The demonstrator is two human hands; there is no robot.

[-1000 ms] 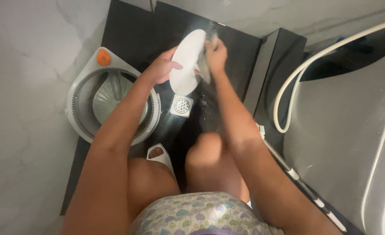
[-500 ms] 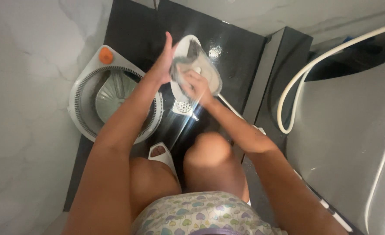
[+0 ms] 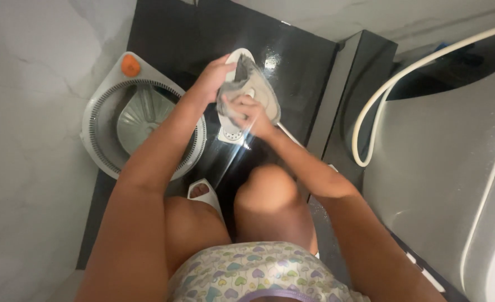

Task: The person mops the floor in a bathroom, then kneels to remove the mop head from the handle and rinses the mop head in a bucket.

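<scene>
Left hand (image 3: 216,75) gripping white slipper (image 3: 242,59) by far edge, above wet black floor (image 3: 297,61). Right hand (image 3: 247,112) closed on grey cloth (image 3: 242,89), since drawn nearer across sole: scrubbing apparently mid-stroke. Round grey bucket (image 3: 99,140) at left.

head cam | looks steeply down, close over hands | single view

Two hands, left (image 3: 216,78) and right (image 3: 251,114); one white oval pad (image 3: 242,59); one grey cloth (image 3: 242,89); one round grey bucket (image 3: 141,120) at left with one orange button (image 3: 130,65); one floor drain (image 3: 230,134); one white hose (image 3: 392,92) at right; one white slipper (image 3: 202,193), near.
</scene>
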